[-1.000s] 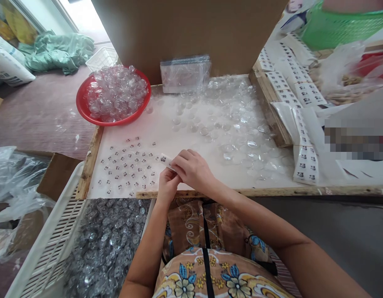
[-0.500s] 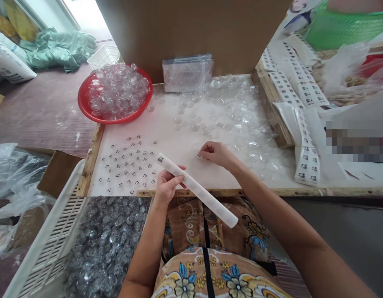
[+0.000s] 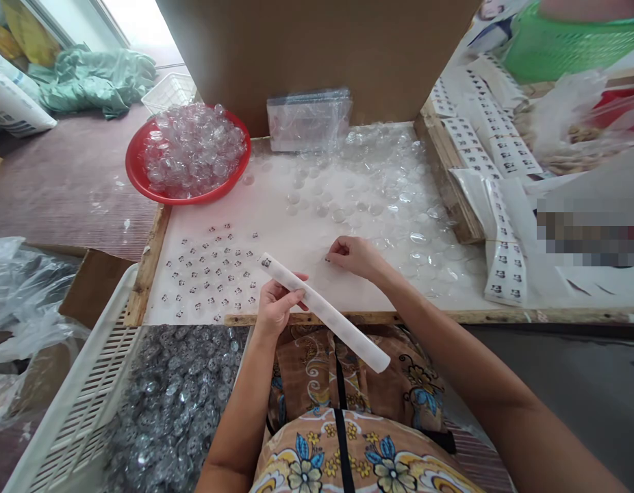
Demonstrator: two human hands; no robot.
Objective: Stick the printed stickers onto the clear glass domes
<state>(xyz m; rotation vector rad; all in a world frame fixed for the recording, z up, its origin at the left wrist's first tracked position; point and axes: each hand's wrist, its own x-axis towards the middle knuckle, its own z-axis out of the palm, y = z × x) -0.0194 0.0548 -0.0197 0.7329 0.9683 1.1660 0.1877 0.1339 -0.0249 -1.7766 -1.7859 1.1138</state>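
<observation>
Tabletop (image 3: 291, 236) with red basin (image 3: 135, 171), left hand (image 3: 276, 307) around strip (image 3: 342, 327), right hand (image 3: 354, 256) pinched, perhaps on sticker (image 3: 328, 259)

The apron (image 3: 368, 438) is tan-brown — patterned with cream-and-brown flowers, blue leaves, small yellow blossoms and white scrolls, with a black band (image 3: 344, 452) down it. The basin (image 3: 137, 174) is bright red, the basket at the upper right (image 3: 578, 44) green. White sticker strips (image 3: 506, 270) carry rows of black panda-like prints; the held strip (image 3: 337, 320) is white — one such print (image 3: 266, 262) at its tip.
</observation>
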